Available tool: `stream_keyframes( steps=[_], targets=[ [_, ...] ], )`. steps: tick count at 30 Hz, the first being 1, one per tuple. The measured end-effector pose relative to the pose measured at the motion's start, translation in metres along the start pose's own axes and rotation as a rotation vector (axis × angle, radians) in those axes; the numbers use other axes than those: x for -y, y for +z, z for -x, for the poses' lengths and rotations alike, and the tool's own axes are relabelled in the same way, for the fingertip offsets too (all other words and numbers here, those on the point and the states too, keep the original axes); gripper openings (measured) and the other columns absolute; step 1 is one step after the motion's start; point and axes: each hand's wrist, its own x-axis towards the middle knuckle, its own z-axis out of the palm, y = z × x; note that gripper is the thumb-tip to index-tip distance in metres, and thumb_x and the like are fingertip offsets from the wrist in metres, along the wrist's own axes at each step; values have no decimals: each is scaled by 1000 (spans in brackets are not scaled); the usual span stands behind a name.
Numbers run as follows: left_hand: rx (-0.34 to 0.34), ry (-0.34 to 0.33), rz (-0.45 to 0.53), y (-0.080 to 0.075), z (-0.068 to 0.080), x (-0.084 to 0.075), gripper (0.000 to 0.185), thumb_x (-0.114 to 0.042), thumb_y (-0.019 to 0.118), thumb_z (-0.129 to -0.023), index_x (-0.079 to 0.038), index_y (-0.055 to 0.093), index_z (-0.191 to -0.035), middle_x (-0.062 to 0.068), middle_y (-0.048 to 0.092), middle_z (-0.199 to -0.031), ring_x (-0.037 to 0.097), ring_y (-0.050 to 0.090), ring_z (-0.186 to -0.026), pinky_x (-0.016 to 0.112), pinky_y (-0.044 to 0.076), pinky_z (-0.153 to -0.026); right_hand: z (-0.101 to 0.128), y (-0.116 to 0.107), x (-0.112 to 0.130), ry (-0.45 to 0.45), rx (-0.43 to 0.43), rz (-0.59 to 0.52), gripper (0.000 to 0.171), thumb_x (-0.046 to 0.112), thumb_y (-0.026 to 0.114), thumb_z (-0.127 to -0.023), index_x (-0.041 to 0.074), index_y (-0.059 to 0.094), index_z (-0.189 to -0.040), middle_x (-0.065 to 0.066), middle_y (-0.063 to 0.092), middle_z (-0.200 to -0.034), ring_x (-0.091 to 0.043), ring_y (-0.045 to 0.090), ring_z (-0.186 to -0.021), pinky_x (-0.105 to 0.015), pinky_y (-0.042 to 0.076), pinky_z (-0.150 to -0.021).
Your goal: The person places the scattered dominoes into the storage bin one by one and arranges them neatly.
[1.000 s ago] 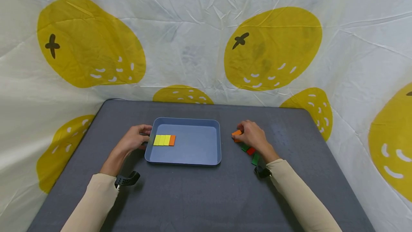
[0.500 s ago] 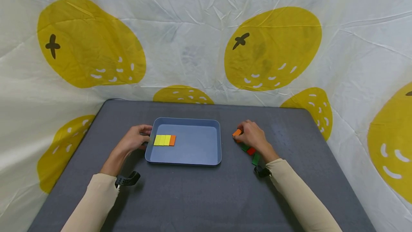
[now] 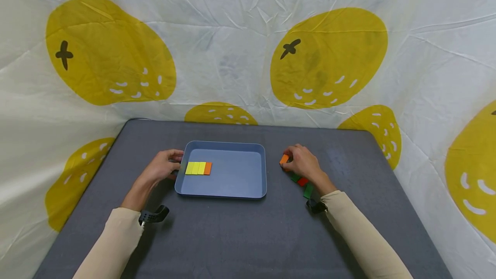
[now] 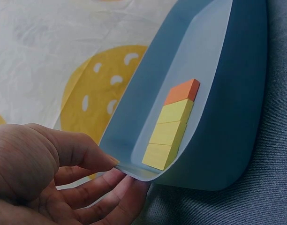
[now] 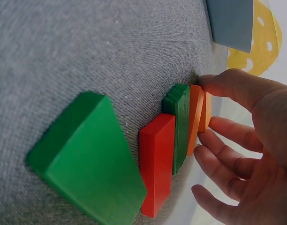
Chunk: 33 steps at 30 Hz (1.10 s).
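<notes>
My left hand (image 3: 160,168) grips the left rim of a blue-grey tray (image 3: 232,190), thumb on the rim and fingers outside it. Inside the tray, three yellow blocks (image 4: 169,133) and one orange block (image 4: 182,91) lie side by side in a row, near the left end. To the right of the tray, my right hand (image 3: 304,161) pinches a flat orange block (image 5: 207,111) between thumb and fingers. Another orange block (image 5: 195,117) is right beside it, then a dark green block (image 5: 181,129), a red block (image 5: 156,161) and a green block (image 5: 96,164).
The tray and loose blocks rest on a dark grey cloth-covered table (image 3: 232,240). A white curtain (image 3: 221,55) with yellow fruit print hangs behind and along the sides. Each wrist wears a black band (image 3: 154,215).
In my right hand the orange block has turned slightly and shifted a little to the left. My left hand and the tray look still.
</notes>
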Motion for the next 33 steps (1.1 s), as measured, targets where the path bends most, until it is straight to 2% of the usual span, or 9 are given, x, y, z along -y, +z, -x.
stream_keyframes(
  steps=[13,25,33],
  targets=[
    [0,7,-2,0,0,-1,53,1,53,-98,4,42,-150,28,49,-139,40,56,-117,46,60,-80,1,-2,1,-19,17,-38,47,27,82,-84,2,70,-122,-14,63,-115,-31,60,-103,-50,52,-88],
    [5,9,-3,0,0,2,54,1,54,-98,4,42,-150,28,49,-140,40,56,-118,47,60,-81,4,-9,11,-120,-47,-15,46,30,83,-83,4,71,-119,-10,67,-112,-31,61,-103,-49,53,-87],
    [11,19,1,-1,0,2,54,0,53,-98,4,42,-150,28,49,-140,40,56,-119,47,60,-81,5,-15,21,-132,-47,-8,47,31,83,-83,5,71,-120,-9,67,-113,-29,61,-104,-47,54,-85]
  ],
)
